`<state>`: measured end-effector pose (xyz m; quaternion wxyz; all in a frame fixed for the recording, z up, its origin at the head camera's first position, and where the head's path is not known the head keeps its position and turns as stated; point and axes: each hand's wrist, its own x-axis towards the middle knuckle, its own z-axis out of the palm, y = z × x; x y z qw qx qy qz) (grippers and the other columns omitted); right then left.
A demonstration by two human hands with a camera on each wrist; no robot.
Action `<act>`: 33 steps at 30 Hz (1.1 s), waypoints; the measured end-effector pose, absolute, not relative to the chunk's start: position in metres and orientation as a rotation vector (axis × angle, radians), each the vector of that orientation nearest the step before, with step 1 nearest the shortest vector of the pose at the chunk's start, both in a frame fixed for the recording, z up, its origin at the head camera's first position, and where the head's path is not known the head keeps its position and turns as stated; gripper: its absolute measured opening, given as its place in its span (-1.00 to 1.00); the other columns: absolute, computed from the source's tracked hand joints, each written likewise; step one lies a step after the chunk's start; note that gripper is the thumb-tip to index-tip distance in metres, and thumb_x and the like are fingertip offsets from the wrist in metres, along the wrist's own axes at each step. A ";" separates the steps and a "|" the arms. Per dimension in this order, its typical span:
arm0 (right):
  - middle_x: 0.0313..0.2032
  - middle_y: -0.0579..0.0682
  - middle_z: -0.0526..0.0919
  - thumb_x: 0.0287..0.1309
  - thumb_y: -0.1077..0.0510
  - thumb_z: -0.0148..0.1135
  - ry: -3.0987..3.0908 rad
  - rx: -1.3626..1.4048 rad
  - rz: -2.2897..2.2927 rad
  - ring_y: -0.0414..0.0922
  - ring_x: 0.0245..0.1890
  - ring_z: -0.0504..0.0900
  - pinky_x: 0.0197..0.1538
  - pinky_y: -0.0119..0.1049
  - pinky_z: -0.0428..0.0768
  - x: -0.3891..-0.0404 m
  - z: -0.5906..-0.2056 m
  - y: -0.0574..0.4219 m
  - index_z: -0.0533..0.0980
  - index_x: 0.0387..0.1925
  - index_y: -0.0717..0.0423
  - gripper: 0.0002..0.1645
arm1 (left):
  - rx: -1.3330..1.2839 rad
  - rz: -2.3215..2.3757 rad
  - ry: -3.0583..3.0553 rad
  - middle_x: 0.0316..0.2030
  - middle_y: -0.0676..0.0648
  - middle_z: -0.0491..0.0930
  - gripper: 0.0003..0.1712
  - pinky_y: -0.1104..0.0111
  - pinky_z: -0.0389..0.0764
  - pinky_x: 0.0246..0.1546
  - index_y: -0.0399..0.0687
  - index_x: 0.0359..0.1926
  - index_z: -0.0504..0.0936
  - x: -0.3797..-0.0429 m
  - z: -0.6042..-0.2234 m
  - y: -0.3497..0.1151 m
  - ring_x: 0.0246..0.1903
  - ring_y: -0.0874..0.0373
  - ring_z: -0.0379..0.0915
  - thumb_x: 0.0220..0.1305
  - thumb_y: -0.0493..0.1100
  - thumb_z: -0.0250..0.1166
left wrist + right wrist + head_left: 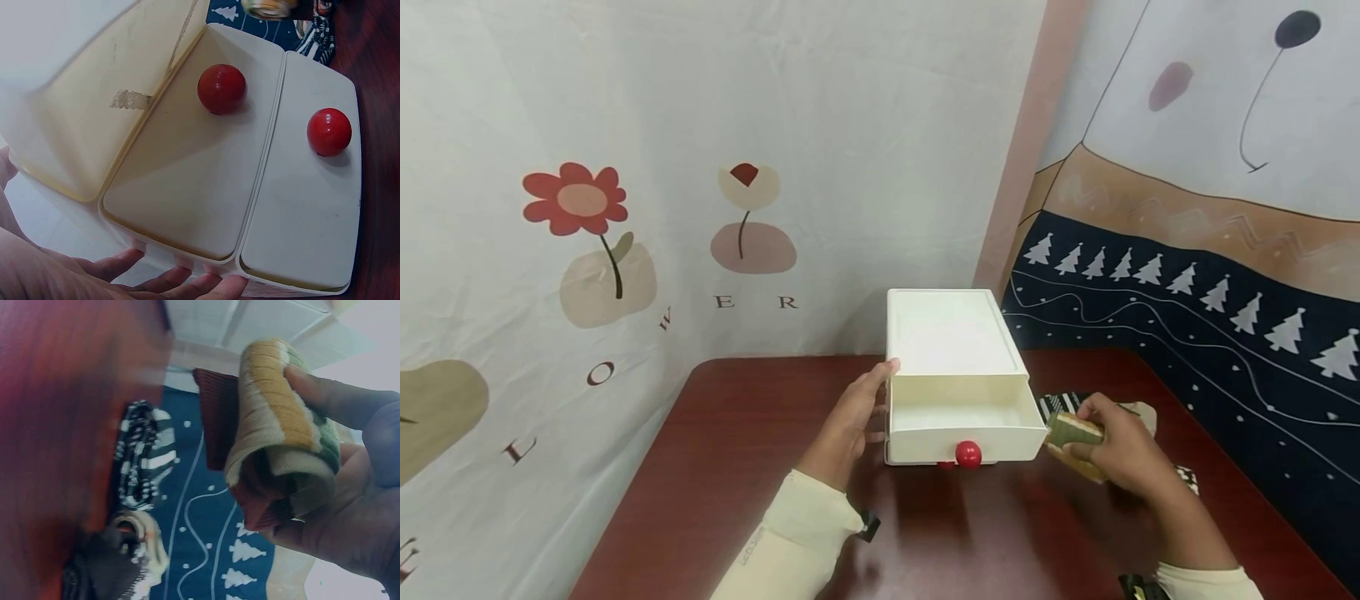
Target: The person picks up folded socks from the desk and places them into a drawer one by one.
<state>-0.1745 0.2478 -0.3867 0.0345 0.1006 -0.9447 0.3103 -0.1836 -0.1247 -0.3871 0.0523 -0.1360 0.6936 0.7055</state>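
Observation:
A white drawer box (pixel 951 329) stands on the table with its top drawer (pixel 917 446) pulled out; inside it only bare white surface shows. My left hand (pixel 850 421) rests against the box's left side, thumb at the top edge. Its fingers (pixel 169 281) lie stretched along the side wall in the left wrist view. In that view two lower drawers, each with a red knob (pixel 222 89), are pushed in. My right hand (pixel 1120 446) grips a rolled-up sock (pixel 275 406) striped in cream, mustard and green, with a dark red ribbed end, just right of the open drawer.
More rolled socks lie on the table's right side, among them a black-and-white one (pixel 140 456) and a cream one (pixel 147 540). The dark red table (pixel 760 433) meets a white printed cloth (pixel 850 167) behind and a navy tree-patterned cloth (pixel 1150 308) at right.

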 end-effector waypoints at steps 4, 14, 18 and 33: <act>-0.09 0.31 0.76 0.14 0.23 0.64 -2.861 0.290 0.989 0.06 -0.21 0.65 -0.28 -0.23 0.61 -0.170 -0.376 0.244 0.41 -0.01 0.13 -0.43 | -0.412 2.142 2.098 0.32 -0.29 0.58 -0.04 -0.19 0.53 0.12 -0.03 0.47 0.49 -0.185 -0.388 -0.126 0.34 -0.23 0.42 0.33 0.51 0.27; -0.02 0.31 0.74 0.24 0.25 0.58 -2.782 0.317 0.978 0.11 -0.15 0.69 -0.36 -0.36 0.63 -0.153 -0.351 0.233 0.47 0.06 0.06 -0.51 | -0.417 2.148 2.089 0.36 -0.32 0.54 0.00 -0.17 0.52 0.10 -0.06 0.50 0.44 -0.183 -0.387 -0.126 0.31 -0.22 0.41 0.32 0.52 0.29; 0.03 0.33 0.73 0.27 0.22 0.57 -2.785 0.307 0.972 0.07 -0.18 0.70 -0.37 -0.35 0.64 -0.148 -0.343 0.229 0.50 0.11 0.04 -0.52 | -0.410 2.142 2.094 0.36 -0.31 0.53 0.01 -0.17 0.54 0.10 -0.06 0.51 0.44 -0.183 -0.388 -0.126 0.33 -0.23 0.41 0.32 0.52 0.28; 0.11 0.41 0.66 0.33 0.15 0.55 -2.682 0.228 0.954 0.19 -0.16 0.68 -0.40 -0.41 0.60 -0.133 -0.316 0.223 0.61 0.23 0.05 -0.51 | -0.410 2.135 2.102 0.33 -0.30 0.55 -0.02 -0.19 0.56 0.13 -0.06 0.50 0.45 -0.182 -0.387 -0.126 0.34 -0.25 0.41 0.35 0.52 0.26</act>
